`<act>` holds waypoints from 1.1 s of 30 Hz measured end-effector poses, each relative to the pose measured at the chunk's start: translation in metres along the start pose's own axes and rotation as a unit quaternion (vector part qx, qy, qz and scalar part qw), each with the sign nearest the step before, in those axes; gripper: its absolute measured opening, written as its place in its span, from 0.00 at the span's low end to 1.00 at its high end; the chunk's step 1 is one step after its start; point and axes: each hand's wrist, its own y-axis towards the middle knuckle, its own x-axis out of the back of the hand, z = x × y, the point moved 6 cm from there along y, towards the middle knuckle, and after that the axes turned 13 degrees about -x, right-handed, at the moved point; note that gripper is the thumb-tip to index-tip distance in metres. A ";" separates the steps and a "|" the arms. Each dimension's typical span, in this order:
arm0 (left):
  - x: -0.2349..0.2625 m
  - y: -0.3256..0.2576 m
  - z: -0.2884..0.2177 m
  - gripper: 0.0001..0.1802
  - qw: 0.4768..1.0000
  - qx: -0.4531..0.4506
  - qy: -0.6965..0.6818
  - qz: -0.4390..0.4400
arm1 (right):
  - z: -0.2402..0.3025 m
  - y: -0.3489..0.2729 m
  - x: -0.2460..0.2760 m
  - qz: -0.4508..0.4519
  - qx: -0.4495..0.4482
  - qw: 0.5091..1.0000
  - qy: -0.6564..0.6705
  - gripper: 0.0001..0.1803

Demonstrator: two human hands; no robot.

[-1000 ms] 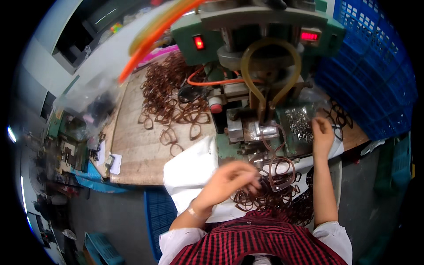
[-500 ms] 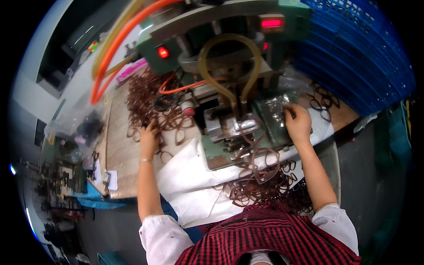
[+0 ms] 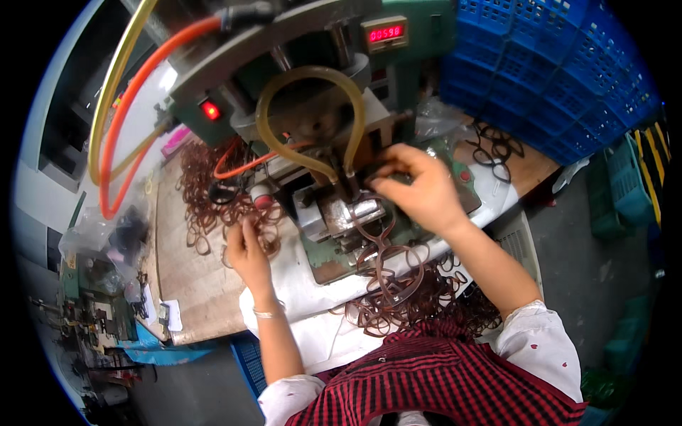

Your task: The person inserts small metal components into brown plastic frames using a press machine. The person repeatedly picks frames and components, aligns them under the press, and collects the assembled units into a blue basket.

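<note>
My left hand (image 3: pixel 248 259) is at the near edge of a pile of brown eyeglass frames (image 3: pixel 200 181). Its fingers are curled around one eyeglass frame (image 3: pixel 273 243), whose rims show beside the hand. My right hand (image 3: pixel 420 186) reaches to the metal fixture (image 3: pixel 355 213) of a green press (image 3: pixel 329 270). Its thumb and fingertips draw together there, blurred, and whatever is between them is too small to make out. Another brown eyeglass frame (image 3: pixel 383 252) hangs from the front of the fixture, below the press head.
Many brown frames (image 3: pixel 398 305) lie heaped at the press's near side, by my lap. Orange (image 3: pixel 114 153) and yellow hoses (image 3: pixel 260 113) loop around the press. Blue crates (image 3: pixel 547 71) stand at the far right. Several frames (image 3: pixel 497 149) lie on the table beside them.
My right hand has moved left from the tray beside the press to the fixture. My left hand has drawn back toward me from within the pile. The view has shifted.
</note>
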 end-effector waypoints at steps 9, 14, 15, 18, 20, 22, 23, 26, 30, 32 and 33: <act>0.004 0.005 -0.107 0.07 0.923 -0.102 -0.358 -0.096 | -0.015 -0.004 -0.021 0.021 -0.051 0.991 0.125 0.24; -0.011 0.046 -0.162 0.06 0.925 -0.200 -0.318 -0.064 | -0.005 -0.015 -0.034 0.042 -0.089 0.981 0.167 0.27; -0.010 0.045 -0.164 0.05 0.918 -0.229 -0.322 -0.044 | -0.003 -0.024 -0.035 0.040 -0.084 0.979 0.181 0.27; -0.014 0.016 -0.170 0.04 0.915 -0.278 -0.291 -0.019 | 0.001 -0.035 -0.015 0.027 -0.047 0.995 0.086 0.24; -0.027 -0.005 -0.164 0.08 0.886 -0.359 -0.284 0.078 | -0.012 -0.025 0.014 -0.023 -0.006 0.997 -0.074 0.21; -0.041 -0.019 -0.186 0.12 0.854 -0.466 -0.093 0.213 | -0.061 -0.021 0.052 -0.224 0.048 0.857 -0.462 0.16; -0.046 -0.025 -0.190 0.13 0.837 -0.501 -0.075 0.208 | -0.086 -0.018 0.061 -0.231 0.037 0.848 -0.475 0.14; -0.063 -0.036 -0.195 0.12 0.793 -0.577 -0.036 0.191 | -0.096 -0.013 0.069 -0.227 0.071 0.863 -0.446 0.09; -0.070 -0.039 -0.194 0.12 0.785 -0.592 -0.035 0.178 | -0.095 0.000 0.080 -0.225 -0.023 0.915 -0.335 0.06; -0.070 -0.040 -0.193 0.12 0.787 -0.592 -0.047 0.167 | -0.089 0.003 0.073 -0.258 0.038 0.891 -0.372 0.06; -0.070 -0.041 -0.192 0.13 0.789 -0.591 -0.044 0.164 | -0.088 0.004 0.067 -0.257 0.046 0.894 -0.364 0.06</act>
